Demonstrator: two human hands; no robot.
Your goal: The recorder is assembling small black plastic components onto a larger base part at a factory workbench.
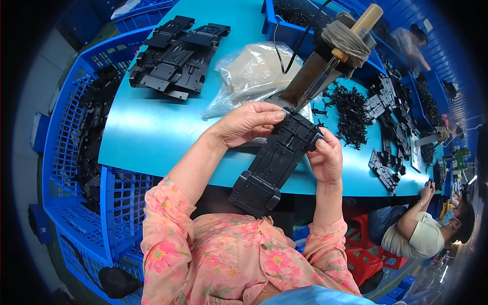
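At the frame's centre, a long black panel (pixel 277 157) is pinched near its upper corners by the curled left hand (pixel 249 123) and curled right hand (pixel 327 158), with stacked black panels (pixel 179 61) at upper left.

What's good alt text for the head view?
A person's left hand and right hand hold a long black part at the edge of a turquoise table, near a metal fixture. Piled black parts lie at left, beside a blue basket.
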